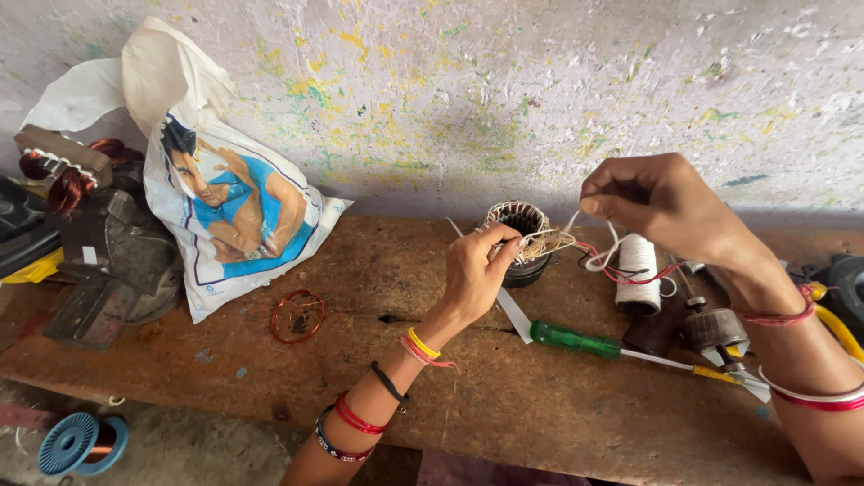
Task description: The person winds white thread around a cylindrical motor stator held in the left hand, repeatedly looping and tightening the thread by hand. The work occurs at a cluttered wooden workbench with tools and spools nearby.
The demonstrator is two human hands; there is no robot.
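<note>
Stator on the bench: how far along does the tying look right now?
Looks done: the stator already carries wound coils. In hand: the left hand pinches its lead bundle while the right hand pulls white thread taut from the spool. Left: red and white leads lie loose; the screwdriver lies unused.
</note>
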